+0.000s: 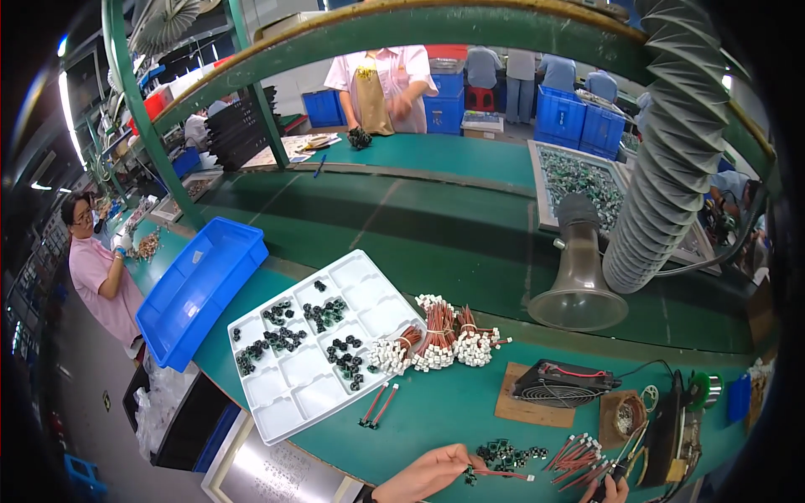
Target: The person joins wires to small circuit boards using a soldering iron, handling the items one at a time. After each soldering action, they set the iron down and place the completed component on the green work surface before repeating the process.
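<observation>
At the lower edge, my left hand (pixel 426 474) is closed in a pinch on a small green circuit board (pixel 470 479). A red wire lead (pixel 505 475) with a white connector runs rightward from that board. My right hand (pixel 615 490), partly cut off by the lower edge, is wrapped round the dark handle of a soldering iron (pixel 599 491). Beside my left fingertips lies a pile of small circuit boards (pixel 508 453). Loose red wire leads (pixel 577 457) with white connectors lie between the two hands. Two boards with leads (pixel 379 406) rest farther left.
A white compartment tray (pixel 293 371) holds small dark parts. Bundled wire leads (pixel 439 329) lie against its right side. Behind them is a blue bin (pixel 199 289). A fan (pixel 563 384), solder spool (pixel 707 387) and fume hood (pixel 579 306) stand rightward. A co-worker (pixel 381 84) works across the bench.
</observation>
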A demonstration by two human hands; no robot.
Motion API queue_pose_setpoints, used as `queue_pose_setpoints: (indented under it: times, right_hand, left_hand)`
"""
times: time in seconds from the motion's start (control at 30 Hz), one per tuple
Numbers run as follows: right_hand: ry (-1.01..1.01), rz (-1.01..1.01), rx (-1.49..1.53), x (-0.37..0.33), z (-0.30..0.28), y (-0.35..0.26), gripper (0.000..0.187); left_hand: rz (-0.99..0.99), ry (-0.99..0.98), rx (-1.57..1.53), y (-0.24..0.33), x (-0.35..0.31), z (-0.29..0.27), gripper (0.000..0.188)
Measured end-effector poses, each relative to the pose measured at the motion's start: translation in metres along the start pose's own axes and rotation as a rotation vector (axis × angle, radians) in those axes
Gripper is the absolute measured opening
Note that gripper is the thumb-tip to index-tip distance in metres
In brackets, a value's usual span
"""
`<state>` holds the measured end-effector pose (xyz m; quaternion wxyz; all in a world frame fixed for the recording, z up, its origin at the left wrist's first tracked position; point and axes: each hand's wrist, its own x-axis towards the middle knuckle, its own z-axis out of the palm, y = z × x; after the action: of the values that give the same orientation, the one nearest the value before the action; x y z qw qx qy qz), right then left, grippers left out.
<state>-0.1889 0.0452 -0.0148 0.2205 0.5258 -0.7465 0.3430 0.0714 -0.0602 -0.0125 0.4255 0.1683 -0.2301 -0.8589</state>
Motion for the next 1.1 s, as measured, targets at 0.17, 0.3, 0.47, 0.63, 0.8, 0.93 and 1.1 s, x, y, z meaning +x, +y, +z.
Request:
queue_pose_setpoints:
  times: [0.17,0.3,0.47,0.63,0.8,0.93,1.1]
  right_hand:
    - [-0.011,-0.043,-0.067,0.001,0.007,0.003,0.021]
    - [-0.039,0.020,-0.014,-0.008,0.009,0.011,0.021]
    - [-0.025,-0.064,-0.023,-0.007,0.006,0.012,0.023]
    - [-0.044,-0.017,0.059,0.002,-0.003,-0.003,0.024]
    - [-0.048,0.074,0.284,-0.009,0.000,0.005,0.023]
    - [-0.013,0.066,0.347,-0.005,0.000,-0.003,0.023]
    - [-0.117,0.133,0.469,-0.036,0.004,0.032,0.045]
  left_hand:
    - [-0.021,-0.001,-0.050,0.010,0.005,0.006,0.004]
    - [-0.025,-0.014,-0.055,0.010,0.003,0.008,0.005]
    - [-0.018,-0.005,-0.010,0.004,0.006,-0.002,0.007]
    - [-0.030,-0.088,0.024,-0.002,0.005,-0.019,0.008]
    - [-0.001,-0.025,0.007,-0.007,-0.002,-0.009,0.007]
    - [0.171,0.026,0.125,0.014,-0.015,0.011,0.007]
    - [0.338,0.173,0.178,0.101,0.017,0.032,0.010]
